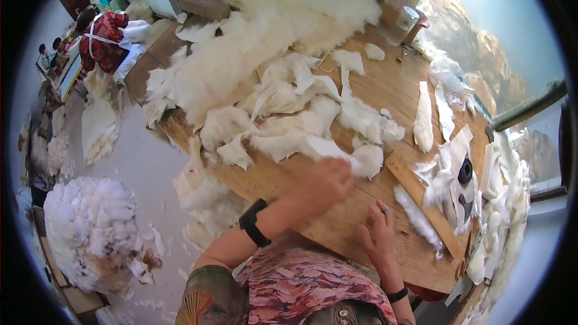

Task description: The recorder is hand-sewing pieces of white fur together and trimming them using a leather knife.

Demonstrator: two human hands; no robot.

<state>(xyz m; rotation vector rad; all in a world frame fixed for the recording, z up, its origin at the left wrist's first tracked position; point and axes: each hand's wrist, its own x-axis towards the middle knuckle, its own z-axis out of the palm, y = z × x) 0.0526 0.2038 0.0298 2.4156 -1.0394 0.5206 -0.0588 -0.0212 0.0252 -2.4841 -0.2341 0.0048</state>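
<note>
My left hand (330, 183), slightly blurred, reaches across the wooden table with its fingers curled on the near edge of a strip of white fur (322, 146). That strip lies at the front of a loose heap of cream fur pieces (289, 99). Nearer the table's front edge is my right hand (378, 229), its fingers bent and partly closed. A small grey thing (384, 209) shows at those fingertips, too small to name. Both wrists wear dark bands.
A wooden table (361, 201) carries a large cream pelt (289, 6) at the back. On the right lie a wooden slat (424, 204), fur strips (423, 117) and a black roll (465, 171). Down at left, a white fur pile (90, 225) sits on the floor. A person (108, 39) bends over farther back.
</note>
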